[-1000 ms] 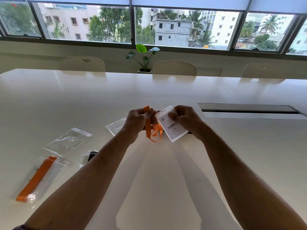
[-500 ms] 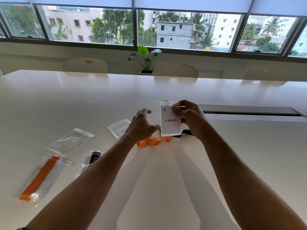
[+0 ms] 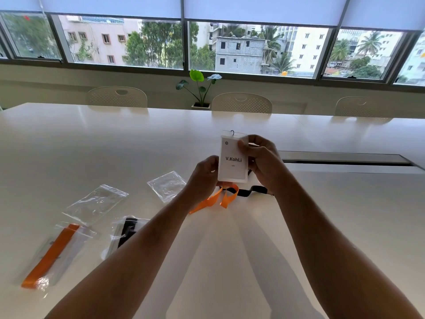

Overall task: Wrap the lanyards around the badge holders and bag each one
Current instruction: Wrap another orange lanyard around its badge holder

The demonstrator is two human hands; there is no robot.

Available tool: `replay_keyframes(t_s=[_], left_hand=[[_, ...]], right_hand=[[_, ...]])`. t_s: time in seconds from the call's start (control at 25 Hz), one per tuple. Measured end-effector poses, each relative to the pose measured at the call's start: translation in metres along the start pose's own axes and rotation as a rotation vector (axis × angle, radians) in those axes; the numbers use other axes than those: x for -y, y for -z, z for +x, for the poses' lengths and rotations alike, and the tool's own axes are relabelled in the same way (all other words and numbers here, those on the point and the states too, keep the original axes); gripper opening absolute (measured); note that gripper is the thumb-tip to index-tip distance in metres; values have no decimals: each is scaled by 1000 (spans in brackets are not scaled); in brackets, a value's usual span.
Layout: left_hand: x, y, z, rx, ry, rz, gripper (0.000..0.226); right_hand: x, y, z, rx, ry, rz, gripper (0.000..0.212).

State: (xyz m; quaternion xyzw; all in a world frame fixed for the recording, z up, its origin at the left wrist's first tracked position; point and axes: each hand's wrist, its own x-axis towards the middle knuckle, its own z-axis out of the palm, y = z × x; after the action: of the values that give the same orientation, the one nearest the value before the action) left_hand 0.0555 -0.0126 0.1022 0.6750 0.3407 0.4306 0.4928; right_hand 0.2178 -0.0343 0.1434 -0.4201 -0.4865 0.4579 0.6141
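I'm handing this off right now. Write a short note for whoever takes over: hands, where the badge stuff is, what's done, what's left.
Hands: left hand and right hand both hold the badge holder upright above the table.
Its orange lanyard hangs loose onto the table, not wrapped. A black strap lies just behind it.
Done: two bagged sets at left, the orange one and the black one.
Empty bags: one at left, one by the left hand.
Left: wrap the lanyard around this holder and bag it.
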Motion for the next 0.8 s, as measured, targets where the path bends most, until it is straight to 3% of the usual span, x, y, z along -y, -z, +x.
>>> replay_keyframes(t_s=[0.2,0.36,0.6,0.8], left_hand=[[2,-4,-4,49,-2,-90,9],[4,-2,5,6,18,-5,1],[17,9,12,9,21,231,6],[26,12,8,122,78,284,17]], right_hand=[[12,-3,7,-126,35,56,10],[31,-6,14,-144,83,37,7],[47,-11,24,-283,128,34,9],[46,-8,27,-353,115,2,15]])
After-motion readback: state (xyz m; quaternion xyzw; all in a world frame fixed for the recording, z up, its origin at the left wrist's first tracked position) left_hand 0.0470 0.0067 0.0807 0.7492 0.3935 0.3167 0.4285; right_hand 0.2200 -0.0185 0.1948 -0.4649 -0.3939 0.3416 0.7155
